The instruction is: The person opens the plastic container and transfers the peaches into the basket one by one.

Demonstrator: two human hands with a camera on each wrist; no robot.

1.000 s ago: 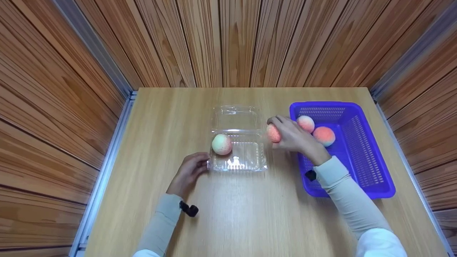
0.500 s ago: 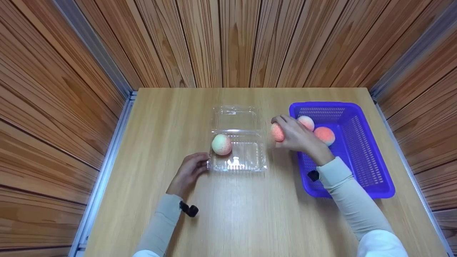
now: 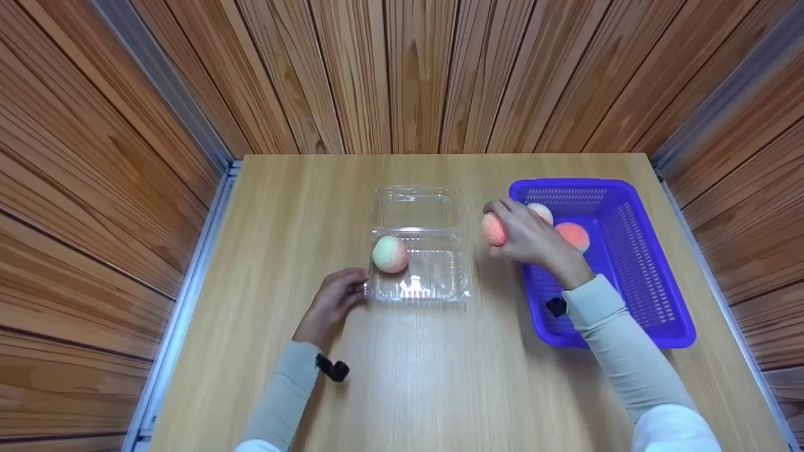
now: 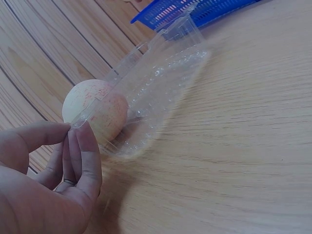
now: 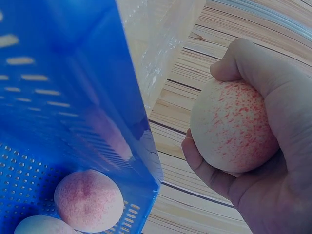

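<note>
A clear plastic clamshell box (image 3: 433,267) lies opened out on the table, its lid (image 3: 416,210) folded back to the far side. One pale peach with red speckles (image 3: 390,254) sits in the left part of its base. My left hand (image 3: 334,295) pinches the box's near-left rim between thumb and fingertips, as the left wrist view shows. My right hand (image 3: 531,235) grips another peach (image 5: 234,126), held at the left side of the purple basket (image 3: 650,251). Two more peaches (image 3: 573,236) (image 5: 88,200) lie inside that basket, partly covered by the right hand in the head view.
The basket looks blue in the wrist views and has slotted walls that stand high beside the right hand. Wooden plank walls (image 3: 418,75) close off the table (image 3: 402,376) at the back and both sides. Small black cameras (image 3: 333,367) are strapped at the wrists.
My right hand, holding its peach, has drifted slightly right toward the basket and now covers more of the peaches in it. The left hand and the clamshell box have stayed still.
</note>
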